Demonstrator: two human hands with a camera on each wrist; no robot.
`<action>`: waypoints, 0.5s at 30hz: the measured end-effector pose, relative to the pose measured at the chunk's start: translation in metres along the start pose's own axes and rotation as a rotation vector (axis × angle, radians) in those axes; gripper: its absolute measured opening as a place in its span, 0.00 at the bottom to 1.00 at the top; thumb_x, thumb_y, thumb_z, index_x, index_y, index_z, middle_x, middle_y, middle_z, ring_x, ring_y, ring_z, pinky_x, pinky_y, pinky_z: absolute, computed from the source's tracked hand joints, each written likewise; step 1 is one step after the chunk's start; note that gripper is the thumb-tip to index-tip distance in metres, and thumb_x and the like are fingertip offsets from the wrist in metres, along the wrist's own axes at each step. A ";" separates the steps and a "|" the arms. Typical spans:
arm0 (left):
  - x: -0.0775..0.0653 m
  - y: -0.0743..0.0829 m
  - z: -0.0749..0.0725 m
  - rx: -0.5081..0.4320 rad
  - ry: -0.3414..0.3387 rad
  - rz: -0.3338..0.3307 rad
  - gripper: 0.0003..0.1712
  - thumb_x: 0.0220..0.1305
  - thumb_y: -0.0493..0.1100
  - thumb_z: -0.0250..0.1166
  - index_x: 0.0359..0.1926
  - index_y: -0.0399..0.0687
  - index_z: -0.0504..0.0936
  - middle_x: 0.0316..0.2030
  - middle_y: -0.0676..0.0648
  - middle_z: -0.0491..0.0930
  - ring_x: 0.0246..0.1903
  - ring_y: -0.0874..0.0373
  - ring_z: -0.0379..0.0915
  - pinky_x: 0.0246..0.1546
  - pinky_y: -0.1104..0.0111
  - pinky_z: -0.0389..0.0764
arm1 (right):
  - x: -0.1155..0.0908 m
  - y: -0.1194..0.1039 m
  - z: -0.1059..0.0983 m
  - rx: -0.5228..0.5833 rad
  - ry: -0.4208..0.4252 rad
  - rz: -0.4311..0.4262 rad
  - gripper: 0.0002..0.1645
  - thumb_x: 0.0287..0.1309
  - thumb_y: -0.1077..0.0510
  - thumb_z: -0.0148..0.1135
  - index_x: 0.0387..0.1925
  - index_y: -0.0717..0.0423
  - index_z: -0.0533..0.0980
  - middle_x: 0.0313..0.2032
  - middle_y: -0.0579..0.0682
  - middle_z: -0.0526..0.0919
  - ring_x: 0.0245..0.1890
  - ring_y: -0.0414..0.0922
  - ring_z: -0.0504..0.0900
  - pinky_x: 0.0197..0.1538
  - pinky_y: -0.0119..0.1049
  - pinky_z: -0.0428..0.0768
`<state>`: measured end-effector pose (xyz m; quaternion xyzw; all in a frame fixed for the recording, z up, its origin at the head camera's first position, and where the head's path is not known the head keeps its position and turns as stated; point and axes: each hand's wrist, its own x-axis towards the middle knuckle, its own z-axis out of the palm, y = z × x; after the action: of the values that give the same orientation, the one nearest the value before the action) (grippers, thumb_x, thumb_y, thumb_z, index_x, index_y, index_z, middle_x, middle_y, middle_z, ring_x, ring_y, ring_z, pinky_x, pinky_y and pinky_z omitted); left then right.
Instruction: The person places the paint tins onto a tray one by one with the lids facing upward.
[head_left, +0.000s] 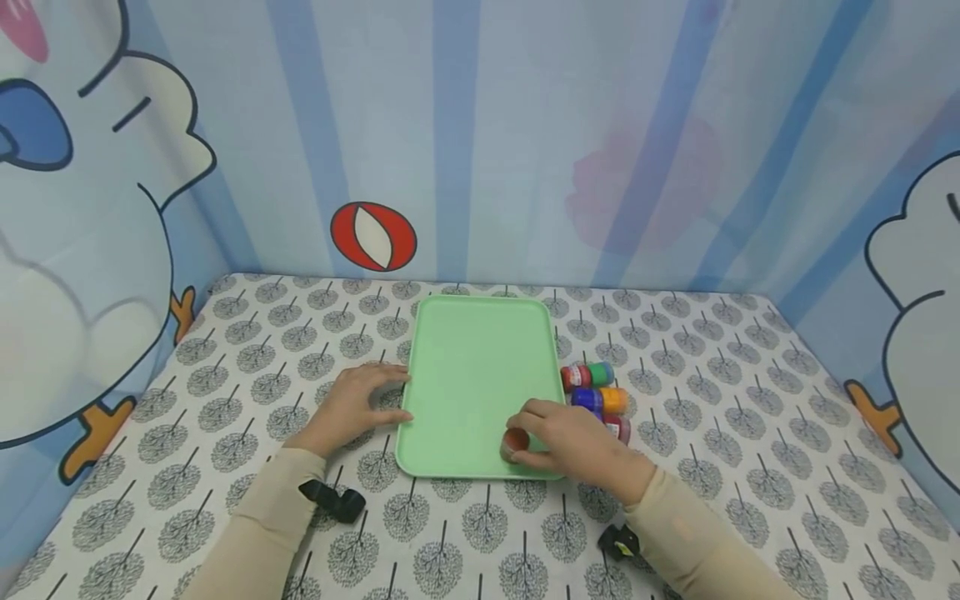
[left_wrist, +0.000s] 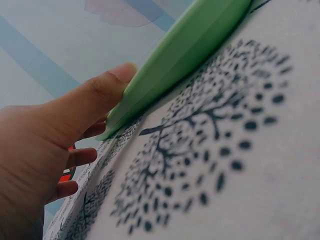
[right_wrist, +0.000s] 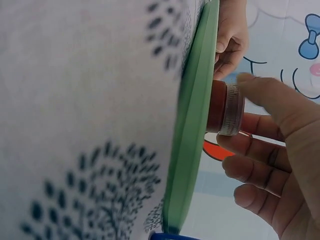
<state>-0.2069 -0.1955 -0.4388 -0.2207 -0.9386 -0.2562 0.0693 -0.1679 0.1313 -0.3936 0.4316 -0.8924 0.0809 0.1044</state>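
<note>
Jar (head_left: 515,440) on tray (head_left: 474,367), toward near right corner; other jars (head_left: 587,401) right of tray

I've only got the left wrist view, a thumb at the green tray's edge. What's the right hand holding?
Observer: The right hand has its thumb and fingers around a reddish-brown jar, over the tray.

Operator: None of that reaches my view. Any more jars about?

Observer: Yes, a cluster of other jars lies just right of the tray.
</note>
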 end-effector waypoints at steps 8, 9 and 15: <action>0.001 -0.001 0.001 -0.007 -0.001 0.000 0.38 0.48 0.57 0.74 0.59 0.49 0.77 0.62 0.45 0.75 0.63 0.43 0.68 0.66 0.42 0.62 | -0.001 0.001 -0.005 -0.006 -0.022 0.044 0.20 0.58 0.44 0.64 0.45 0.52 0.81 0.39 0.44 0.83 0.35 0.38 0.82 0.37 0.28 0.83; 0.001 -0.002 0.001 -0.005 0.000 0.001 0.38 0.48 0.57 0.74 0.59 0.49 0.77 0.62 0.45 0.75 0.63 0.43 0.68 0.66 0.42 0.62 | -0.002 0.002 -0.006 -0.004 -0.017 0.046 0.20 0.58 0.44 0.64 0.45 0.52 0.81 0.39 0.45 0.83 0.36 0.38 0.82 0.38 0.29 0.83; 0.001 -0.003 0.002 -0.004 -0.001 -0.002 0.38 0.47 0.58 0.73 0.59 0.49 0.77 0.62 0.46 0.75 0.63 0.44 0.68 0.65 0.43 0.63 | -0.007 0.007 -0.011 -0.001 0.018 0.066 0.19 0.57 0.45 0.66 0.45 0.52 0.81 0.41 0.45 0.83 0.41 0.40 0.82 0.44 0.32 0.83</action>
<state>-0.2086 -0.1965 -0.4413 -0.2199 -0.9383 -0.2579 0.0681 -0.1680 0.1432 -0.3854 0.4011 -0.9052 0.0874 0.1098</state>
